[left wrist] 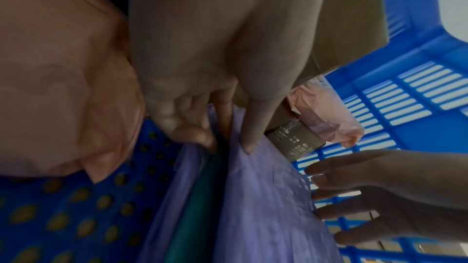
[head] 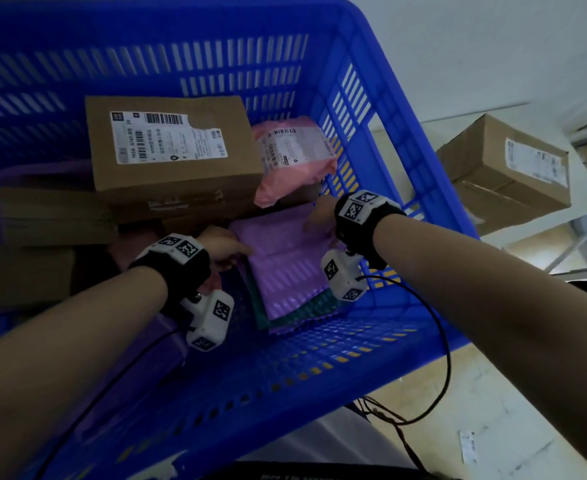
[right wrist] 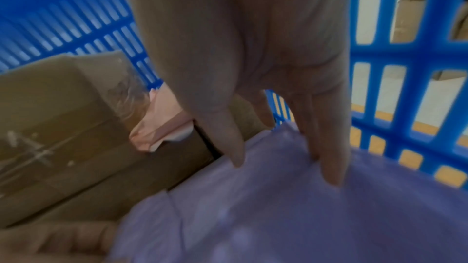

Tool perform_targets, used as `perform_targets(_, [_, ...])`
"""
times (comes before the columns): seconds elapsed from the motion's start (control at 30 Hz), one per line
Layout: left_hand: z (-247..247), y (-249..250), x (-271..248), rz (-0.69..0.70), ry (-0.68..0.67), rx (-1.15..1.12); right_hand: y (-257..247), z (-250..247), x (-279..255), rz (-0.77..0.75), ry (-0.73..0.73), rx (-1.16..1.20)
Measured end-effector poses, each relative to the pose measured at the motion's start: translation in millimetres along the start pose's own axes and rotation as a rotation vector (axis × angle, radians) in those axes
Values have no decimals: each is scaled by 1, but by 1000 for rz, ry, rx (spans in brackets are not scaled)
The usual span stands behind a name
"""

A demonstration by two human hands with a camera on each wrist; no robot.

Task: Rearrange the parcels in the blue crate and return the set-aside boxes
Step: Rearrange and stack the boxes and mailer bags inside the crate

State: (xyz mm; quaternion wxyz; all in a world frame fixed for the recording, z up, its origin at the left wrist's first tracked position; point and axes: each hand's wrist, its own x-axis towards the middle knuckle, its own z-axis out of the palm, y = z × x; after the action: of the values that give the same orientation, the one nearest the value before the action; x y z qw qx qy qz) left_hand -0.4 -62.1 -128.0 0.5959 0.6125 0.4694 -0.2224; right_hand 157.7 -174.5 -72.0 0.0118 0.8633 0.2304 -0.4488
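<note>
Inside the blue crate [head: 382,140], the left hand [head: 224,249] pinches the near-left edge of a purple mailer [head: 285,268] while the right hand [head: 319,220], fingers straight, presses its far-right corner, a labelled cardboard box [head: 171,150] just beyond both hands and another box [head: 506,171] outside to the right.

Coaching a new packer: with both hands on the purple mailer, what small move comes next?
Probably lift the purple bubble mailer clear of the teal mailer beneath: the left hand grips its edge, and the right hand rests fingers on top.
</note>
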Motion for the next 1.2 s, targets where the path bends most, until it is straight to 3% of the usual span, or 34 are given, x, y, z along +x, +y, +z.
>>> perform_targets(0.2, [-8,2,-15,5,-59,2,6,-9,-7,35,-67,39])
perform_targets(0.4, [-21,1,-45,101,-117,87,5,-12,-27,34,-103,49])
perform_targets(0.57, [-50,6,-83,214,-172,135,2,-20,-64,-26,-107,325])
perform_targets(0.67, [-65,6,-107,279,-141,159,-2,-16,-76,20,-183,331])
perform_targets(0.8, [-83,8,-139,345,-110,125,-6,-14,-104,-56,-105,432])
perform_targets(1.03, [-109,17,-193,528,-99,72,-7,-16,-120,-204,-134,629])
perform_targets(1.2, [-122,9,-207,608,-80,-3,-9,-28,-130,-232,-75,690])
